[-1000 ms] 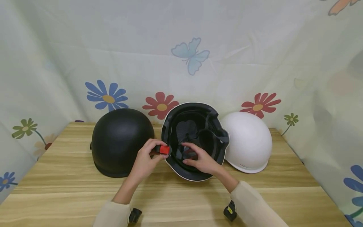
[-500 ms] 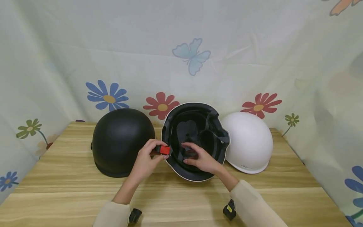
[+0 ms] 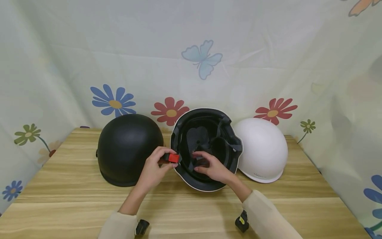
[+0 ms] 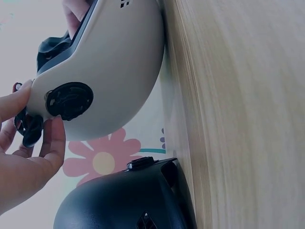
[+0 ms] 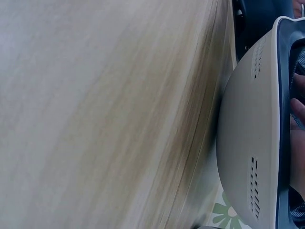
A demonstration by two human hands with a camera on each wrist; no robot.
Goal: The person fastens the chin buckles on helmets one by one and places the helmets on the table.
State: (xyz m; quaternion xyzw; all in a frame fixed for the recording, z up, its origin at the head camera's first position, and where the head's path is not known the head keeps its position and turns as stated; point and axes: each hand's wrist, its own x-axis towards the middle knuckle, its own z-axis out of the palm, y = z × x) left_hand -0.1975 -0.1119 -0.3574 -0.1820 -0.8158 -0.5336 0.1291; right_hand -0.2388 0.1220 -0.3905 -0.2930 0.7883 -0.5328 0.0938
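A white helmet (image 3: 209, 191) with a black padded lining lies opening-up at the middle of the table. At its left rim my left hand (image 3: 153, 167) pinches a red and black strap buckle (image 3: 173, 158) between fingertips and thumb. The left wrist view shows that hand (image 4: 31, 157) beside the helmet's outer shell (image 4: 119, 62), near a round black disc (image 4: 70, 101). My right hand (image 3: 213, 167) reaches over the lining, thumb and fingers curved around a black strap (image 3: 191, 165). Its far end is lost against the dark interior. The right wrist view shows only part of that hand (image 5: 298, 138).
A black helmet (image 3: 128, 149) stands dome-up on the left of the wooden table (image 3: 185, 215). Another white helmet (image 3: 262, 149) sits dome-up on the right, close against the middle one. Behind hangs a flowered curtain (image 3: 134, 59).
My right hand has shifted very slightly to the right, and the strap by it hangs a little differently. The left hand keeps its hold on the buckle.
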